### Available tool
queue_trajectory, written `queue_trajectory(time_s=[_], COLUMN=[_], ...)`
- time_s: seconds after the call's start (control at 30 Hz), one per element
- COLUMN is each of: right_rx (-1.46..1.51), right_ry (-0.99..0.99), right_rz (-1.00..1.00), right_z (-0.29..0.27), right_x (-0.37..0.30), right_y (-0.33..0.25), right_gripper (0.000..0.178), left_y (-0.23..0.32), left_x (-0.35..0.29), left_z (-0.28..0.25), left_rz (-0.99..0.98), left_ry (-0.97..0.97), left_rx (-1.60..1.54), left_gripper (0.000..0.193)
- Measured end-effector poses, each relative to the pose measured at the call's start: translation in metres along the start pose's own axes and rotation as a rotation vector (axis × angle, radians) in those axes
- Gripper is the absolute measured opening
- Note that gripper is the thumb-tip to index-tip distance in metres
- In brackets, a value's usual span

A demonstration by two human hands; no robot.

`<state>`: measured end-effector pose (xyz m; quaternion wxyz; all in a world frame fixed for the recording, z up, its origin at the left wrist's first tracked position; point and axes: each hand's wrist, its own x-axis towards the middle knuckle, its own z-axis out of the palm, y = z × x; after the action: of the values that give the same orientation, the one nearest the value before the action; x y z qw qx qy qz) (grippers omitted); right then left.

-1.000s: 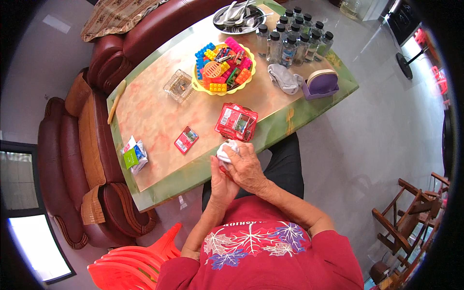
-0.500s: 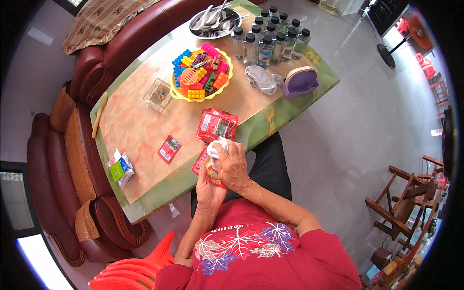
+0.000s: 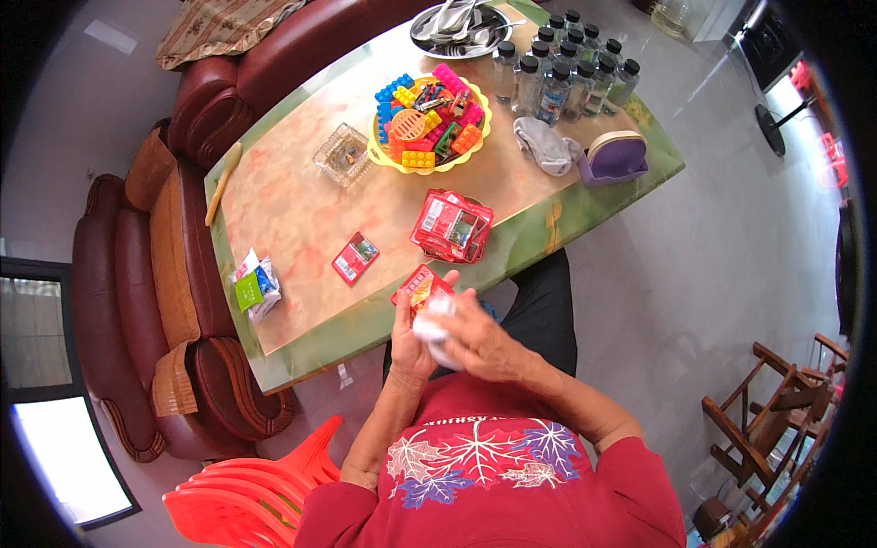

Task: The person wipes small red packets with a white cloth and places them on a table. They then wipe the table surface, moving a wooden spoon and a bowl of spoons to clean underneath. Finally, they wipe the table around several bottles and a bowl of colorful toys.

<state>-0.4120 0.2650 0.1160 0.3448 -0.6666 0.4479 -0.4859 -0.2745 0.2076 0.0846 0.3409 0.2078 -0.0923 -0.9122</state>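
Observation:
In front of my shirt, my left hand (image 3: 409, 349) grips a flat red case (image 3: 422, 285) with a yellow picture on its face, just off the near edge of the table. Pressed over the lower part of that case is a white cloth (image 3: 433, 331), held in my right hand (image 3: 486, 345), whose fingers are blurred. Beyond my hands lies a stack of similar red cases (image 3: 451, 226), loosely piled. A single red case (image 3: 355, 258) rests by itself to the left of the stack.
A yellow basket (image 3: 486, 123) of toy bricks, a glass ashtray (image 3: 343, 155), dark-capped bottles (image 3: 555, 91), a grey cloth (image 3: 545, 144), a purple holder (image 3: 617, 163) and a bowl of cutlery (image 3: 461, 36) occupy the table (image 3: 274, 196). Red plastic chairs (image 3: 247, 498) stand lower left.
My right hand and the white cloth have slid down the red case, uncovering more of its upper part. The whole view has shifted, moving the table rightward in the picture.

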Motion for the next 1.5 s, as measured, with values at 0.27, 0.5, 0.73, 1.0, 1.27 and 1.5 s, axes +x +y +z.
queue_trajectory(time_s=[0.27,0.5,0.73,1.0,1.27,1.5], right_rx=[-0.522,-0.313,-0.040,-0.131,-0.067,-0.014], right_ry=[0.187,0.040,-0.031,0.175,0.347,0.390], right_rz=[-0.063,-0.037,0.275,0.559,0.727,0.691], right_z=[0.026,0.030,0.008,-0.013,-0.037,-0.036], right_x=[0.016,-0.018,-0.055,-0.085,-0.119,-0.119], right_y=[0.024,0.020,0.049,0.090,0.110,0.115], right_gripper=[0.040,0.034,0.029,0.032,0.027,0.026], left_y=[-0.012,-0.008,0.006,0.020,0.022,0.035], left_x=[-0.001,0.002,0.026,0.092,0.139,0.153], left_z=[0.014,-0.008,-0.054,-0.033,-0.050,-0.073], left_rz=[0.118,0.131,0.257,0.270,0.372,0.450], left_ry=[0.141,0.212,0.505,0.595,0.596,0.649], left_rx=[0.017,0.073,0.239,0.496,0.780,1.099], left_gripper=[0.057,0.055,0.023,0.020,0.018,0.033])
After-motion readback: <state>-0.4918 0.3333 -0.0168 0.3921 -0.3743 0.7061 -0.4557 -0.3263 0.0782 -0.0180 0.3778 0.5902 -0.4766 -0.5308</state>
